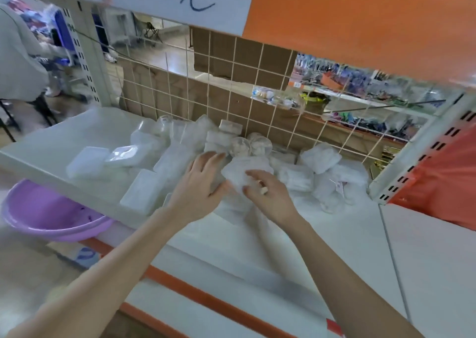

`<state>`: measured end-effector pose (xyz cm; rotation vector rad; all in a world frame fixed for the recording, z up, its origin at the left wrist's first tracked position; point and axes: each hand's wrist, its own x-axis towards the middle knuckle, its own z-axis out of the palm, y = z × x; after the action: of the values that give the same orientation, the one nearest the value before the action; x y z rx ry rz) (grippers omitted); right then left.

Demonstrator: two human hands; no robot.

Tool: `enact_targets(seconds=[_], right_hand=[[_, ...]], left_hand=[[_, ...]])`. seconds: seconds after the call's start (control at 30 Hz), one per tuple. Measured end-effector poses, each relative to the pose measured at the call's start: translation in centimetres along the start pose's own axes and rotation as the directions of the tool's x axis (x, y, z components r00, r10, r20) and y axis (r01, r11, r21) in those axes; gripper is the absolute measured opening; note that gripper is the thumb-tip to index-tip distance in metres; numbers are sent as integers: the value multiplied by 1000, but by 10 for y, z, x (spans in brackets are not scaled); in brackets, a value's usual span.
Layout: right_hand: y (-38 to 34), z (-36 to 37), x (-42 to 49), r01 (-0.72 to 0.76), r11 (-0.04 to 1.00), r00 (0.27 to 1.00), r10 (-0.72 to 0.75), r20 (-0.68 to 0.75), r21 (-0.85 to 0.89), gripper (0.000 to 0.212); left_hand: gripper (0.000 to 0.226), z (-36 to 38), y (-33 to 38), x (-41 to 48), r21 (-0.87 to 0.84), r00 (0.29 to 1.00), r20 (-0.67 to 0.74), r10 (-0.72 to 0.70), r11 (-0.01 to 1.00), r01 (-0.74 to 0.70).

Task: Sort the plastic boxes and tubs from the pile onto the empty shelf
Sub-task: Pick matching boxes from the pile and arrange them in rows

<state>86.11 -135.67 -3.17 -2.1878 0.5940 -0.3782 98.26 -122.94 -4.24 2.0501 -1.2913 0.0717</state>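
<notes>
My right hand (268, 193) curls its fingers onto a milky-clear plastic box (238, 174) in crinkled wrap, mid-shelf at the pile's near edge. My left hand (198, 183) lies spread, fingers straight, against the box's left side. Flat lidded boxes (87, 162) lie to the left and round tubs (240, 146) stand farther back on the white shelf (51, 142).

A white shelf (77, 131) is carrying clear flat boxes (87, 161) on its left part. Round tubs (240, 146) are standing at the far middle. Wrapped packs (319, 157) are lying piled on the right, touching each other.
</notes>
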Motion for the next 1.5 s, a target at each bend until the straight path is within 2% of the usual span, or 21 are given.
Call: enact_targets(seconds=[0.1,0.23,0.3,0.37,0.5,0.63,0.77,0.9,0.97,1.0,1.1,1.17,1.23,1.3,1.4,1.5], right_hand=[[-12,3,6,-205,929,975,221,-18,310,18],[-27,9,10,-421,723,889,447,94,547,25],[-29,12,8,-474,601,849,505,154,644,28],[-29,14,7,-496,542,834,516,198,678,30],[-30,15,6,-578,567,802,528,279,586,38],[-35,15,0,-590,572,799,513,312,569,47],[-33,19,-9,-490,588,847,496,192,643,45],[-32,16,-19,-329,649,912,406,54,686,28],[-30,14,-24,-278,720,932,363,-4,636,15],[-28,14,-26,-256,765,937,346,-41,591,16],[-24,16,-34,-139,897,956,233,-181,421,39],[-23,16,-41,-52,985,975,85,-205,166,57],[-16,16,-46,43,992,985,-63,-163,-121,69],[-11,18,-51,74,954,981,-123,-153,-291,72],[-4,16,-61,58,927,969,-142,-202,-372,68],[7,14,-73,11,933,964,-106,-245,-360,67]], left_hand=[[72,-2,-8,5,-31,994,47,99,995,-98],[89,-2,-19,11,-54,983,124,139,990,-133],[86,-3,-25,15,-44,977,133,170,985,-165],[80,-3,-31,19,-42,962,117,248,969,-245],[71,-2,-42,24,4,908,71,413,910,-415],[70,0,-47,21,-5,887,52,459,888,-460],[71,-2,-46,16,-13,883,151,444,894,-448],[74,-7,-38,9,-56,917,141,374,927,-370],[73,-7,-37,8,-45,916,127,381,924,-379],[74,-8,-36,8,-44,918,127,377,926,-374],[78,-6,-32,7,-53,923,126,364,932,-360],[80,-3,-28,5,-54,924,128,359,933,-355],[82,0,-23,4,-66,925,169,340,940,-333],[86,4,-18,4,-83,919,211,332,943,-321],[91,11,-8,1,-129,902,244,356,934,-333],[89,22,0,-4,-184,892,287,350,934,-307]])
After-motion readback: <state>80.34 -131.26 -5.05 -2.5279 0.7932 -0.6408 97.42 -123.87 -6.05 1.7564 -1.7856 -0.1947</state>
